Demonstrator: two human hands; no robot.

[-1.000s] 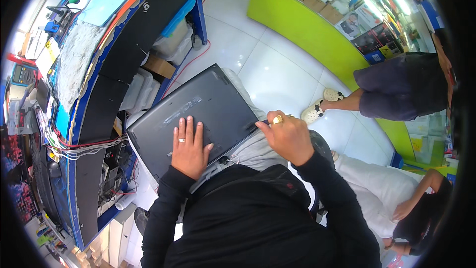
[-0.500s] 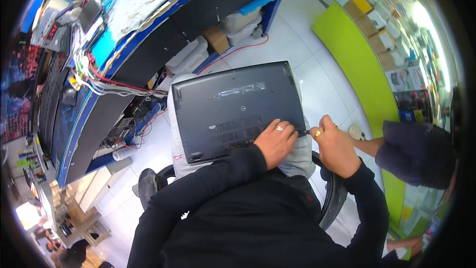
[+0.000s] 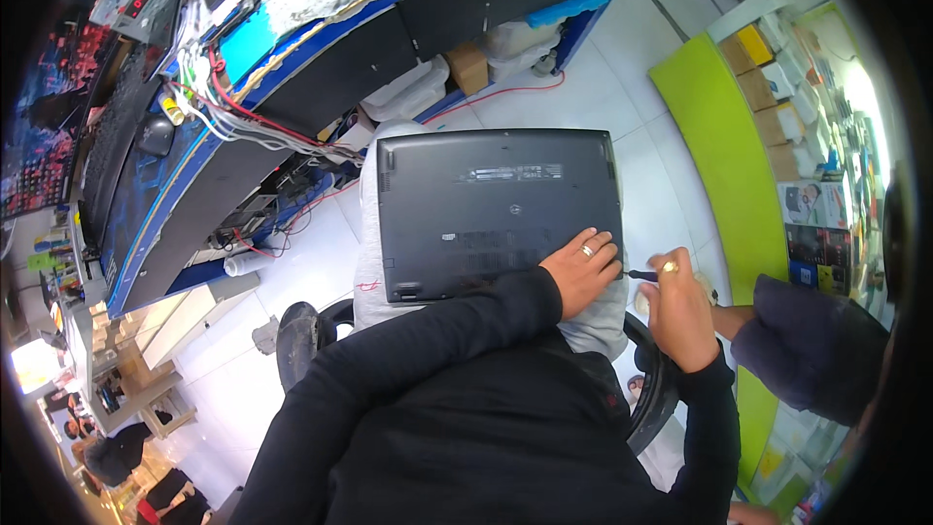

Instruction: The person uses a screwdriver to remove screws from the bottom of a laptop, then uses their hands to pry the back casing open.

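A black laptop lies across my grey-trousered lap with its underside up, showing vents, labels and rubber feet. My left hand, with a ring on one finger, rests flat on its near right corner, fingers stretched out. To the right of that corner, my right hand is closed round a slim dark screwdriver. The tool points left, its tip at the laptop's right edge. Whether the tip sits in a screw or a seam cannot be made out.
A blue-edged workbench with cables and a keyboard stands at the left. A lime-green counter with boxes runs along the right. Another person's limb in dark cloth is close to my right hand. The chair's black armrest is below it.
The view has shifted, so the laptop appears straighter and further right. My left hand stays on the corner. My right hand still grips the screwdriver at the edge, with more of the shaft showing.
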